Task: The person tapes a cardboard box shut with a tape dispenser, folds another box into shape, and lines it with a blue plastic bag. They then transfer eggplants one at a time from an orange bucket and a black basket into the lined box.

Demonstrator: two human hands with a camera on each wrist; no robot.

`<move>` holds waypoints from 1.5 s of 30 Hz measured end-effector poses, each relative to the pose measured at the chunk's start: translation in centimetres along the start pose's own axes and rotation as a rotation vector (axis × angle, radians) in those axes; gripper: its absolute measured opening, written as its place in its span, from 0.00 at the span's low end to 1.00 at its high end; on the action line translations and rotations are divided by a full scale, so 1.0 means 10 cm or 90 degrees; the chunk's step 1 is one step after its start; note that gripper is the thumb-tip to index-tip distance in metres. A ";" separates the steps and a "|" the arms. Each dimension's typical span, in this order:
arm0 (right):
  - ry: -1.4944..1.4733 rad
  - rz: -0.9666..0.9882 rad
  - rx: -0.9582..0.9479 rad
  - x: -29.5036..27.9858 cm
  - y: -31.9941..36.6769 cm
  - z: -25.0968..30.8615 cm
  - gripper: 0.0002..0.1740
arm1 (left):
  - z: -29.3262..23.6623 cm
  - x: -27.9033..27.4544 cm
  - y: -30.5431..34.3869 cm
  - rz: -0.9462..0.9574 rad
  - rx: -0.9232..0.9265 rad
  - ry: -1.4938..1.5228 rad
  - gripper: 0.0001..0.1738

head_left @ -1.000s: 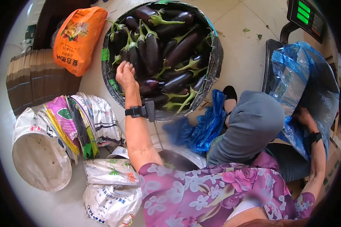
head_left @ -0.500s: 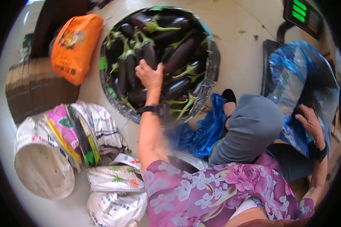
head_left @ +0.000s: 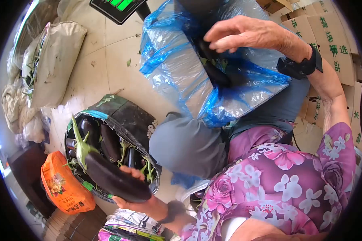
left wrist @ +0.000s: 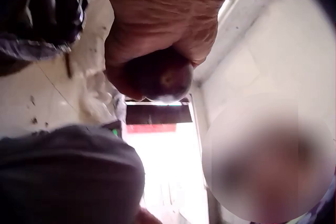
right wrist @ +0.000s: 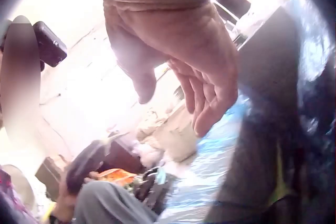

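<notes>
My left hand (head_left: 148, 207) grips a large dark purple eggplant (head_left: 110, 174), its green stem pointing up and away in the head view. In the left wrist view the rounded end of that eggplant (left wrist: 167, 79) shows under the hand (left wrist: 163, 19). Below it stands a round tub (head_left: 124, 110) full of eggplants. My right hand (head_left: 245, 34) hangs over a blue plastic bag (head_left: 169, 60), fingers loosely bent with nothing held. Dark eggplants (head_left: 217, 74) lie inside the bag. The right wrist view shows the right hand (right wrist: 184, 50) with thumb and fingers apart.
A scale display (head_left: 118, 8) stands beyond the bag. An orange sack (head_left: 64, 184) lies left of the tub, a pale sack (head_left: 58, 64) farther off. Printed cartons (head_left: 330, 44) stand at the right. My bent knee (head_left: 189, 144) is between tub and bag.
The left hand has gone from reaching into the tub to holding an eggplant above its near edge. The right hand has risen over the bag. The head view has swung right.
</notes>
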State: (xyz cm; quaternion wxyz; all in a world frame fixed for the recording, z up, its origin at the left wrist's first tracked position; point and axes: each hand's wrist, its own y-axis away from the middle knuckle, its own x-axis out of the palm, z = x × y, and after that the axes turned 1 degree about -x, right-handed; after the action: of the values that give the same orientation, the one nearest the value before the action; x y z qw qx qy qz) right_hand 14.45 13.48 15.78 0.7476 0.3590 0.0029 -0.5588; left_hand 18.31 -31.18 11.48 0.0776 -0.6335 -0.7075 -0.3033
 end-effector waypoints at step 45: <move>0.465 -0.154 0.046 1.37 -0.99 -1.80 0.21 | 0.07 -1.30 -0.56 -0.107 -0.075 -0.441 0.15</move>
State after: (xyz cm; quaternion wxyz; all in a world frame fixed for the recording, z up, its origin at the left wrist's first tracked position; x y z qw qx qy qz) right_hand 18.46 10.63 -8.43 0.6130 0.5573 0.2919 -0.4779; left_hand 15.64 -41.95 2.69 -0.2286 -0.6420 -0.7226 -0.1160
